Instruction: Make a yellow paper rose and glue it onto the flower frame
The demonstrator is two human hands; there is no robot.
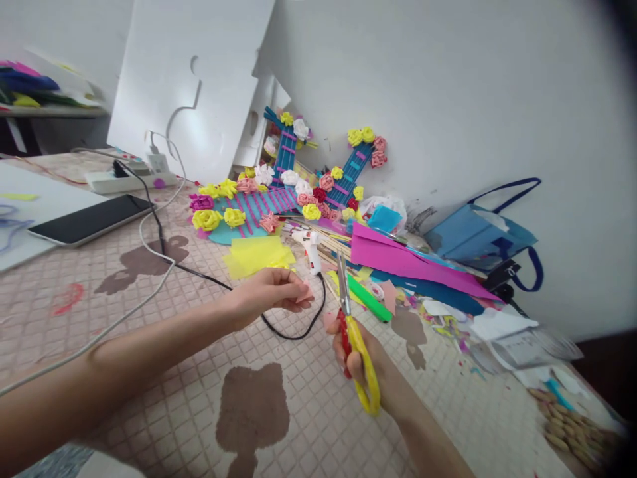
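My left hand is closed in a pinch on a small pink paper piece above the table. My right hand grips yellow-and-red-handled scissors, blades shut and pointing up and away, just right of the pink piece. A white glue gun lies just beyond the hands, its black cord looping under my left hand. A crumpled yellow sheet lies behind my left hand.
Blue craft pieces with paper flowers lean at the wall. Magenta paper, a green stick, scraps, a blue bag. A tablet, power strip and white foam boards stand left.
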